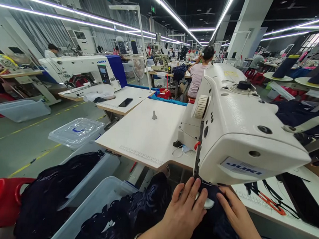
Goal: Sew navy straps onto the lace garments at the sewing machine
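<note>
At the lower centre, a dark navy lace garment (218, 222) hangs beneath the head of a white JUKI sewing machine (236, 137). My left hand (181, 217) is back up, its fingers bent over the cloth right below the needle area, holding it there. A white rounded machine part (208, 203) shows between the hands. From the other side, my right hand (235, 207) pinches the garment's edge between thumb and fingers. The fingertips of the left hand and the stitching point are partly hidden by the machine head.
Clear plastic bins (90, 208) of navy lace pieces stand left, beside a red stool (2, 200). Orange-handled scissors (272, 202) and black straps lie right of the machine. A phone (125, 102) rests on a farther table. A co-worker (197, 77) sits ahead.
</note>
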### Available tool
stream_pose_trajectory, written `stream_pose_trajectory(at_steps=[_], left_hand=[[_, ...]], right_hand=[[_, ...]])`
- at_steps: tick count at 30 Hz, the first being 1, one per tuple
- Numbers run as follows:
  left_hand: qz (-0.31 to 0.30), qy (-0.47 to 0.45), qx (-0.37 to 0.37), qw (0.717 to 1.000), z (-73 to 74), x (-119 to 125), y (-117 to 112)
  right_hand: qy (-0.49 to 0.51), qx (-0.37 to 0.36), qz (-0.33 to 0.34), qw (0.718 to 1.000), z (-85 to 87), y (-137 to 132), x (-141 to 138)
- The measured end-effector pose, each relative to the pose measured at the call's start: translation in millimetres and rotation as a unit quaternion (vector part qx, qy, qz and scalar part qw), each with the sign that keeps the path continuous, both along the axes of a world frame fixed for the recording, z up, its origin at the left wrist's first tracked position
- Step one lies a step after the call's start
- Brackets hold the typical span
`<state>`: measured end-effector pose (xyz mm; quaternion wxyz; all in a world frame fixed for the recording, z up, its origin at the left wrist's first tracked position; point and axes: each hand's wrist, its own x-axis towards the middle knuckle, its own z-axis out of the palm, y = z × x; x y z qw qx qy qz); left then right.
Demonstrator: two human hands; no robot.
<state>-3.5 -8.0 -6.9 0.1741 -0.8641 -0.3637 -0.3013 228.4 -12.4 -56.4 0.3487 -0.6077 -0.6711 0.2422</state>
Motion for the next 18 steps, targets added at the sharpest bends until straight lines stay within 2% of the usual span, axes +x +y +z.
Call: stream_pose_trajectory(at_steps=[4, 7, 10, 12, 14, 16, 18], left_hand=[[-0.003, -0.009, 0.006, 1.000, -0.4, 2.3, 1.3], [-0.006, -0.053, -0.002, 0.999, 0.4, 3.2, 0.5], [-0.027, -0.153, -0.011, 0.988, 3.7, -6.4, 1.7], [-0.018, -0.210, 0.004, 0.978, 7.1, -21.1, 7.1], [0.016, -0.231, 0.026, 0.973, 10.6, -39.3, 17.1], [0.055, -0.237, 0.046, 0.969, 13.2, -55.9, 29.1], [0.090, -0.237, 0.064, 0.965, 14.4, -66.1, 38.8]], right_hand=[[-0.085, 0.038, 0.036, 0.995, -28.5, -8.6, 28.3], [-0.079, 0.021, 0.028, 0.996, -31.7, -17.2, 49.9], [-0.025, -0.058, -0.002, 0.998, -6.3, -28.6, 62.3], [0.001, -0.122, 0.015, 0.992, 22.3, -35.8, 59.9], [0.023, -0.134, 0.040, 0.990, 51.0, -38.8, 46.2], [0.015, -0.078, 0.044, 0.996, 71.8, -34.7, 22.3], [-0.032, 0.033, 0.055, 0.997, 81.1, -23.4, -6.3]])
